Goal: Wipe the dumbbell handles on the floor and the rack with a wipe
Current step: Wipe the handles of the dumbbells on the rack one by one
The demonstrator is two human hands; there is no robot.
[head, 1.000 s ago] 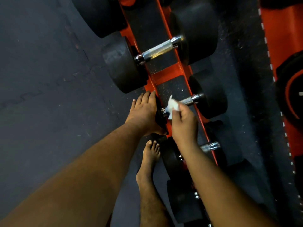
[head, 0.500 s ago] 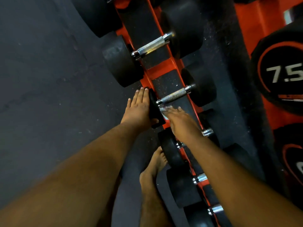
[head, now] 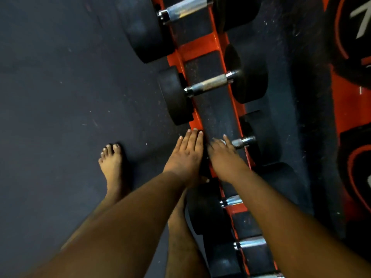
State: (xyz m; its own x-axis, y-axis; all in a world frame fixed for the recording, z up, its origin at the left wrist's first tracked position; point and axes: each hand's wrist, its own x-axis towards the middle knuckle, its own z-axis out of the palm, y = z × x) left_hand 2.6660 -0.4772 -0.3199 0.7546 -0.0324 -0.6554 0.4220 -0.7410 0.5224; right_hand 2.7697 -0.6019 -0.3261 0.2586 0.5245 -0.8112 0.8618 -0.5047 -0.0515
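Observation:
A row of black dumbbells with chrome handles lies across the orange rack [head: 200, 45]. My left hand [head: 186, 155] rests with straight fingers on the near black head of one dumbbell, which it mostly hides. My right hand [head: 224, 157] lies over that dumbbell's handle, holding the white wipe [head: 221, 141] against it; only a sliver of the wipe shows between the fingers. The chrome end of the handle [head: 243, 142] sticks out past my fingers. The dumbbell beyond it has a bare handle [head: 208, 84].
Nearer to me, two more chrome handles [head: 230, 200] [head: 251, 242] show beside my right forearm. A bare foot [head: 111, 163] stands on the dark rubber floor [head: 60, 87] to the left. Black and orange weight plates [head: 351, 37] lie at the right edge.
Both hands have left the dumbbell wiped a second ago and moved to the one nearer me. The wipe went from pinched above the handle to under my right hand. A foot stepped forward at left.

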